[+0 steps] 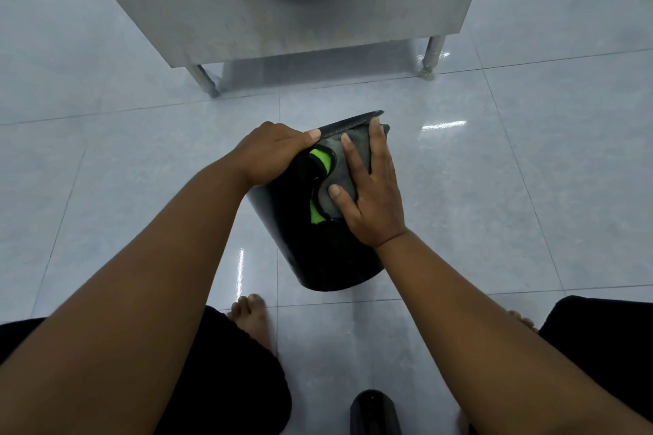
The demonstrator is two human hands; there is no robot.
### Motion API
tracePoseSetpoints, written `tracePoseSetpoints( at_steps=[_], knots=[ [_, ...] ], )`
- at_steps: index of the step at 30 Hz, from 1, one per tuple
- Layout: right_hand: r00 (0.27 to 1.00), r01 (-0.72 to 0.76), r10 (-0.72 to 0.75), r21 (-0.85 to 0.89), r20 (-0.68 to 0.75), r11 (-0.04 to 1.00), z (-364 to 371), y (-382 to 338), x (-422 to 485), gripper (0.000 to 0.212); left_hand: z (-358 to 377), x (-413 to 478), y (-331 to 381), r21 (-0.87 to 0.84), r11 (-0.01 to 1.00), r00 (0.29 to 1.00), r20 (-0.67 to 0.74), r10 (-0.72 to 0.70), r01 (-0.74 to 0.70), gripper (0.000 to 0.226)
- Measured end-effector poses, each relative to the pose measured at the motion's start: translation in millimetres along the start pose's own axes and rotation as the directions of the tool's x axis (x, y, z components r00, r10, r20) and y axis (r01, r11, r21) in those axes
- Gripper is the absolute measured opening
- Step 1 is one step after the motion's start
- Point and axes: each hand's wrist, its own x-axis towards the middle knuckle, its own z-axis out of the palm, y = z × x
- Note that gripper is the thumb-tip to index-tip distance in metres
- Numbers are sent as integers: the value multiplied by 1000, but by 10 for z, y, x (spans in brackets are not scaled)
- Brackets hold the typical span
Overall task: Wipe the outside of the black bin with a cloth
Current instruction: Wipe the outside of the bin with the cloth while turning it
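Note:
The black bin [328,258] is tilted on the tiled floor, its rim pointing away from me and its base nearest my feet. My left hand [272,155] grips the bin's rim at the upper left. My right hand [371,194] lies flat on a grey cloth [339,166] with black and bright green trim, pressing it against the bin's upper side wall just below the rim. The hand hides much of the cloth.
A stainless steel cabinet [282,0] on metal legs [429,60] stands just beyond the bin. My bare feet [252,318] and black-clad knees frame the near floor. A small dark object [374,413] sits at the bottom edge between my legs.

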Motion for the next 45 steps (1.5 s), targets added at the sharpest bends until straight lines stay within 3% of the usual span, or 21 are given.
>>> tracePoseSetpoints(
  at_steps=[5,7,10,13,15,19,22,25,28,31,33,36,38,40,41,42,45],
  knots=[
    [999,0,-4,76,54,997,-35,82,18,73,-41,-61,-50,-58,997,999,14,-47,48,55],
    [980,-193,176,209,94,959,-50,121,0,75,-51,-90,-59,-67,996,998,29,-57,59,64],
    [889,-455,424,428,173,781,-152,168,83,68,-4,-130,-33,-59,997,996,70,-55,59,53],
    [794,-591,563,507,228,628,-248,74,261,55,32,-168,0,-43,998,997,74,-37,40,44],
    [772,-609,606,490,189,624,-227,-66,322,58,29,-174,-23,-54,998,996,82,-40,45,49],
    [893,-431,449,308,15,848,-77,-348,164,68,-10,-188,-70,-75,995,997,46,-55,59,79],
    [970,-241,241,-25,22,970,59,-546,-23,85,-6,-146,-67,-66,996,998,6,-60,60,61],
    [993,56,-20,-310,117,949,153,-631,-209,79,3,-110,-56,-19,998,998,-24,-61,60,58],
    [930,350,-285,-327,231,878,189,-568,-419,61,-6,-99,-89,12,997,996,-42,-73,74,54],
    [910,408,-352,-324,219,854,165,-345,-644,64,5,-94,-51,-19,996,995,-48,-86,85,61],
    [954,291,-252,-292,164,911,129,-137,-773,72,-7,-92,-41,-35,995,995,-34,-89,88,63],
    [988,-98,101,-36,115,995,50,72,-841,78,-34,-101,-97,-74,992,995,-17,-103,101,64],
    [885,-464,434,250,169,850,-49,57,-717,67,-49,-94,-104,-51,988,989,-16,-146,145,72],
    [669,-737,676,393,310,550,-171,34,-496,55,-31,-68,-93,-35,988,989,1,-148,148,75],
    [597,-794,725,386,344,470,-229,32,-400,55,-7,-64,-85,-45,989,990,9,-138,138,74],
    [600,-793,733,354,319,495,-273,37,-330,56,15,-66,-90,-61,988,990,7,-143,143,73],
    [792,-610,582,181,187,772,-308,-8,-212,71,61,-62,-223,-110,978,984,-5,-178,176,73]
  ],
)
